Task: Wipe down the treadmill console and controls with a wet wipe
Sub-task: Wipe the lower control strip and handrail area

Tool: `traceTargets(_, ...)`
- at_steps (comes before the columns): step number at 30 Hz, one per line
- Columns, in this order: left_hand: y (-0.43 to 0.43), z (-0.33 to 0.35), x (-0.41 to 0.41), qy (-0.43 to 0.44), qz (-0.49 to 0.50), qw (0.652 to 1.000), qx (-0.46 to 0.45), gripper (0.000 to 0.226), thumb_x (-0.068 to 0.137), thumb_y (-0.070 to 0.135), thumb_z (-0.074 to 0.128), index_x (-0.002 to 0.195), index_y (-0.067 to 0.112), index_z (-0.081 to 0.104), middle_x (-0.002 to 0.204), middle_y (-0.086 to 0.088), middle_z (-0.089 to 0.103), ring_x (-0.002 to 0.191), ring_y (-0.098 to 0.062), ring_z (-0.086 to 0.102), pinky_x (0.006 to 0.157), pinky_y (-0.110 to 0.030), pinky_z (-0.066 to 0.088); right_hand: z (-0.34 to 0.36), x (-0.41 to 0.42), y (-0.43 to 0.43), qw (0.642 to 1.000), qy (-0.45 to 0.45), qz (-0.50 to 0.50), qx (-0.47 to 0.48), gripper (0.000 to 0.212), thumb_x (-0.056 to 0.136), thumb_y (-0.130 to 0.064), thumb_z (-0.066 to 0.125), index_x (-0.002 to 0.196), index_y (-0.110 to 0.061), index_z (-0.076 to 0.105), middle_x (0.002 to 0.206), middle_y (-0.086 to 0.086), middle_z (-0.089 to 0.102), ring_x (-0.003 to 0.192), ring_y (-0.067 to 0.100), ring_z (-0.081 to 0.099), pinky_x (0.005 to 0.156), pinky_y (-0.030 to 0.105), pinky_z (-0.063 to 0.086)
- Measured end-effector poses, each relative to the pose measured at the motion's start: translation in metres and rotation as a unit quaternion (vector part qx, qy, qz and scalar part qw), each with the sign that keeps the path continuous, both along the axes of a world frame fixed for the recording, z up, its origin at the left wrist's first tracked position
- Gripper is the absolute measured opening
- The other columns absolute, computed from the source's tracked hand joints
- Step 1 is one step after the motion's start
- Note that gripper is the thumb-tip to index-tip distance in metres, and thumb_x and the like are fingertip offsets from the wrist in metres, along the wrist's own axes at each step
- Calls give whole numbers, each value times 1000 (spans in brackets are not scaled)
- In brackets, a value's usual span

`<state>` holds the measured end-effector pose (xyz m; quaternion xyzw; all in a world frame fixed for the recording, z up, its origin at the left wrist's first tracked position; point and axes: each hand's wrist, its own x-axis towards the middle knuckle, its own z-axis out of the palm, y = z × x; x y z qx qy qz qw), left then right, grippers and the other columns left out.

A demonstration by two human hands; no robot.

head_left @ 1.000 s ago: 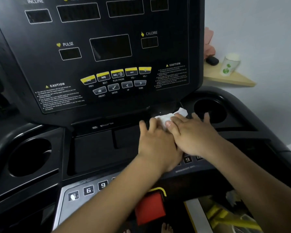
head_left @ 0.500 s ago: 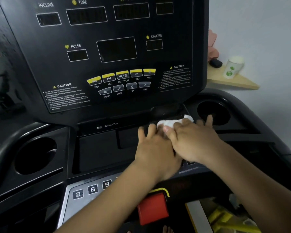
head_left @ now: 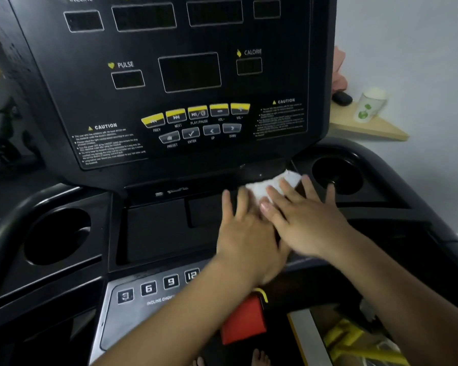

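Observation:
The black treadmill console (head_left: 185, 75) fills the upper view, with dark displays and a row of yellow and grey buttons (head_left: 196, 114). Below it lies a recessed black tray (head_left: 156, 228). A white wet wipe (head_left: 271, 184) sits at the tray's right end, under the console's lower edge. My right hand (head_left: 304, 220) lies flat on the wipe with straight fingers pressing it down. My left hand (head_left: 246, 233) lies flat beside it, fingers straight, partly under the right hand and touching the wipe's left part. Most of the wipe is hidden by my fingers.
Round cup holders sit at the left (head_left: 56, 236) and right (head_left: 336, 175) of the tray. A silver strip of numbered incline keys (head_left: 148, 289) and a red safety key (head_left: 243, 320) lie nearer me. A wooden corner shelf (head_left: 368, 125) with a white cup (head_left: 370, 104) is on the right wall.
Both hands slid the wipe rightward along the tray's back edge toward the right cup holder. The camera drifted, so the numbered keys show further.

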<state>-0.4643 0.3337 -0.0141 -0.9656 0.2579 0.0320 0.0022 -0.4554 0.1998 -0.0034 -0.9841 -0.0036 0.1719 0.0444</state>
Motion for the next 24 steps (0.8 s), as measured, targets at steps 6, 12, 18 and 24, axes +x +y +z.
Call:
traceTargets(6,-1,8,-21,32,-26,999,-7,75,89,56,10,154,19,17,154,-16,31,145,-37,8,118,-55,-1,15,-32,-1,999,-32,13,9,66,90,-59,-5,148,-42,22,160,-12,15,148,26,-4,114,59,-10)
traceTargets(12,-12,6,22,60,-59,996,-4,75,95,55,21,155,11,9,160,-19,15,149,-30,7,121,-48,-1,11,-2,-9,998,-18,-38,45,62,95,-54,-1,150,-35,22,161,-11,10,148,26,2,115,60,-5)
traceTargets(18,6,4,-12,40,-114,990,-77,65,91,57,27,145,22,38,142,-5,49,137,-19,34,119,-43,15,21,-45,-4,997,-79,26,4,85,85,-59,-15,134,-34,49,144,-6,47,143,22,21,118,50,4)
traceTargets(24,-16,11,17,36,-45,998,-2,70,98,51,24,154,11,14,158,-16,24,148,-28,14,121,-48,4,9,0,-11,995,-17,-31,88,59,97,-52,4,149,-35,26,161,-8,14,147,32,10,119,49,7)
